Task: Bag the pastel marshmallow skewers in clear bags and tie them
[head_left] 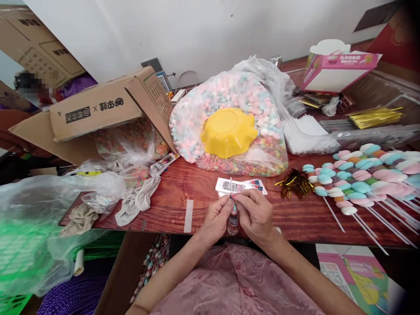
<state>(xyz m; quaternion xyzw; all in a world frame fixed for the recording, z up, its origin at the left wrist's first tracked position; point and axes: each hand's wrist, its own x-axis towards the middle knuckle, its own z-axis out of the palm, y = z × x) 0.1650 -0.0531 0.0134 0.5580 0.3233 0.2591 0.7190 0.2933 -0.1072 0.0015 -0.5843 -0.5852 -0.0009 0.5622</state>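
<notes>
Two hands meet at the near edge of the table: the left hand and the right hand, fingertips pinched together on one thin white stick that stands upright between them, its top rising above the fingers. Small candy pieces sit on it low down, between the palms (their colours are too blurred to tell).

One yellow bowl lies upside down on one big clear bag of pastel candy. One tipped cardboard box spills a second bag of coloured rings. To the right lie finished candy skewers, at least ten side by side, sticks pointing toward the near edge. One knot of gold twist ties sits just beside them.

Bare red wood shows left of the hands, up to a crumpled cloth; a printed card lies just beyond the fingertips.
</notes>
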